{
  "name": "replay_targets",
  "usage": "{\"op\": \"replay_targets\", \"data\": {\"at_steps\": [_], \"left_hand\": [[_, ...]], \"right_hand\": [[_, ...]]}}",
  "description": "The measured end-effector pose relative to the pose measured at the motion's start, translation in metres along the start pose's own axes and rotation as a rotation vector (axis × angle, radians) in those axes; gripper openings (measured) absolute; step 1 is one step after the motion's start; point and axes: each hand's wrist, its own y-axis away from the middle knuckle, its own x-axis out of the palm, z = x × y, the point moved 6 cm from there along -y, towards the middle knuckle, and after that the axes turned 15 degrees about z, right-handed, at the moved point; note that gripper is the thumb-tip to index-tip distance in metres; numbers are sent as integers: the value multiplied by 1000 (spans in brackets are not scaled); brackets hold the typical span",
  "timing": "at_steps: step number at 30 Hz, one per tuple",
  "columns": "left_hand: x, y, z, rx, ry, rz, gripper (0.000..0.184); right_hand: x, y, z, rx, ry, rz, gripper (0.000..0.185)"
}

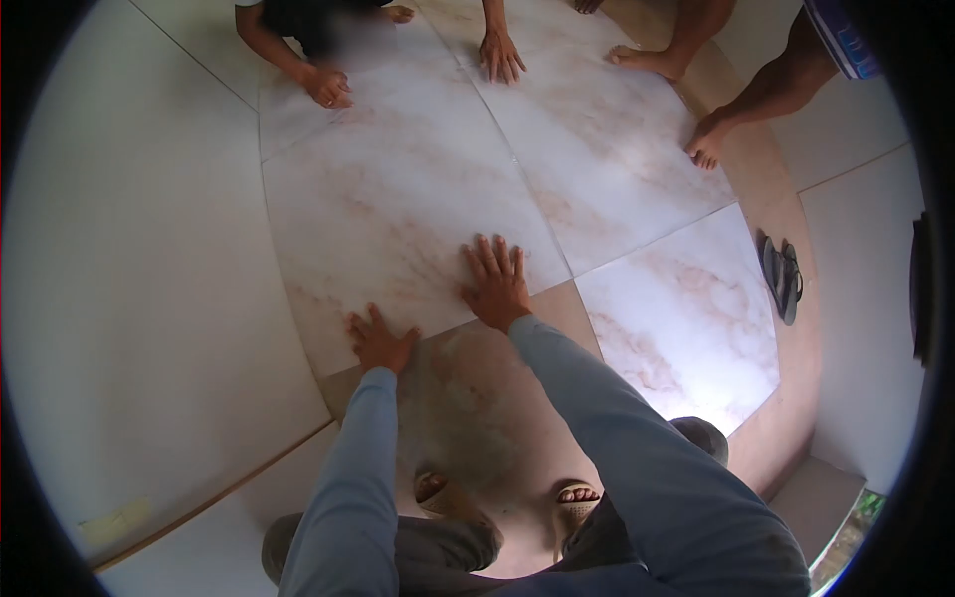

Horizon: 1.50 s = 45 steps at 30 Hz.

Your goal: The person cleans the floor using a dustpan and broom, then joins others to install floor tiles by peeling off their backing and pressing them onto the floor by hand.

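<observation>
My left hand (383, 341) rests with fingers spread on the near left edge of a large marble-patterned floor sheet (388, 219). Farther right along that same edge, my right hand (497, 286) lies flat, fingers apart, close to the seam corner. Neither hand holds anything. The sheet is white with brownish veins. A second marble-patterned sheet (617, 169) adjoins it across a seam on the right, and another one (686, 318) lies nearer to me on the right.
Across from me a co-worker crouches, one hand (326, 87) and the other hand (502, 55) on the sheets. Another person's bare foot (708, 137) stands at the right edge. Dark flip-flops (782, 277) lie by the right wall. Bare floor (477, 398) shows around my sandaled feet.
</observation>
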Motion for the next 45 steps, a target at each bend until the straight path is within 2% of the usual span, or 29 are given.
{"op": "replay_targets", "data": {"at_steps": [5,10,12,15,19,28,31,34,36,37,40,41,43,44,45], "left_hand": [[-3,6,-3,24,-18,-28,114],[2,0,-1,38,-31,-74,113],[6,1,-2,23,-59,-73,112],[1,-2,-5,-12,-88,-44,112],[-2,1,-3,-17,-78,-42,112],[8,-10,-1,8,-82,-33,117],[9,-11,-1,14,-93,-36,118],[9,-11,-1,1,-97,-43,118],[13,-17,4,5,-95,-66,118],[18,-22,9,17,-91,-91,118],[18,-20,9,18,-86,-90,118],[15,-18,7,14,-86,-79,118],[12,-17,3,-8,-91,-57,118],[11,-16,4,-23,-93,-45,118],[11,-15,5,-23,-91,-39,119]], "right_hand": [[-23,-61,-21,-35,14,-11,84],[-42,-103,-31,-20,5,-86,84],[-35,-103,-28,-5,-11,-154,80],[-19,-78,-11,19,88,-95,77],[0,-27,3,-69,-20,-121,70],[5,19,-17,-195,-7,103,64],[1,17,-24,-255,67,243,63],[-15,39,-33,-401,231,511,64],[-23,65,-53,-408,194,887,66],[-40,87,-66,-336,105,897,68],[-34,135,-144,-140,-236,766,68],[-23,152,-176,-156,-296,520,63],[-33,195,-216,-30,-159,174,59],[-34,217,-230,55,-72,73,62],[-23,236,-247,170,-120,79,66]]}}
